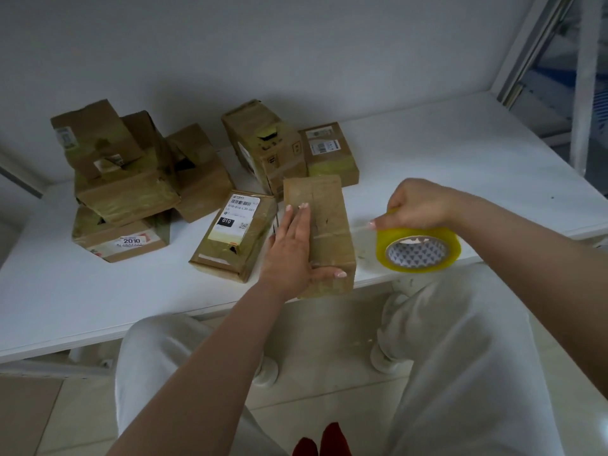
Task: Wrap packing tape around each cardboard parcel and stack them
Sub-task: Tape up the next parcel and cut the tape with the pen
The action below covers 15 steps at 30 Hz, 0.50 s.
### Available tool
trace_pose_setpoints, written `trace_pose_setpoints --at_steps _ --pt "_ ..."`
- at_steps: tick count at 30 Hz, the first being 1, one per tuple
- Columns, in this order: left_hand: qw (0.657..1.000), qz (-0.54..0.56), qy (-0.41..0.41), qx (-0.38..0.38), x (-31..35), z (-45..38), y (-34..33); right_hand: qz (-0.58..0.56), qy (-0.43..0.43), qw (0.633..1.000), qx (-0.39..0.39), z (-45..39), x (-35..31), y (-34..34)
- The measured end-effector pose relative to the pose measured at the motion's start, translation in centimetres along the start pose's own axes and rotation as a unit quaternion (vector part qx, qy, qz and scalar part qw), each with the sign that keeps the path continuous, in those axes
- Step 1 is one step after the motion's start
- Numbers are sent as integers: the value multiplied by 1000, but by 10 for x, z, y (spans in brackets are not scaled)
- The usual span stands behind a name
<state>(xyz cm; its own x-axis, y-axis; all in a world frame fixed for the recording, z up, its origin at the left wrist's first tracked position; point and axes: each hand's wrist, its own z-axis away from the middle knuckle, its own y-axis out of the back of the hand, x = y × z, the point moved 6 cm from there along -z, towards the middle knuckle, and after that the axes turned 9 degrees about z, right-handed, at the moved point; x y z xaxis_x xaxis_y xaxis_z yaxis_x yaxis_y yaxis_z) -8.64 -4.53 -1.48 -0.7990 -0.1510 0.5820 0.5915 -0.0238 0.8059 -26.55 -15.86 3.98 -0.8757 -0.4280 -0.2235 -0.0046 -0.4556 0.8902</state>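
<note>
Left hand (292,245) flat, fingers straight, pressing parcel (320,232), long axis pointing away; right hand (416,205) beside it grips tape roll (418,246), strand probably stretched toward parcel.

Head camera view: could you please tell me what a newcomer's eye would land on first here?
First, the bright yellow tape roll at the table's near edge, gripped by the right hand. Next, the left hand pressed flat on the plain cardboard parcel at centre. Then the untidy pile of taped parcels at the far left of the white table.
</note>
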Motion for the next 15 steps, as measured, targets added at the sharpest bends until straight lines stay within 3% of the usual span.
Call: trace_pose_setpoints --at_steps 7,10,15 --pt "996 -64 8 -66 -4 -3 -1 -35 -29 999 15 -18 3 -53" --pt "988 -111 66 -86 10 -10 -3 -51 -34 998 13 -20 3 -61" --pt "983 -92 146 -56 28 -18 -15 -85 -13 996 -9 -20 -1 -60"
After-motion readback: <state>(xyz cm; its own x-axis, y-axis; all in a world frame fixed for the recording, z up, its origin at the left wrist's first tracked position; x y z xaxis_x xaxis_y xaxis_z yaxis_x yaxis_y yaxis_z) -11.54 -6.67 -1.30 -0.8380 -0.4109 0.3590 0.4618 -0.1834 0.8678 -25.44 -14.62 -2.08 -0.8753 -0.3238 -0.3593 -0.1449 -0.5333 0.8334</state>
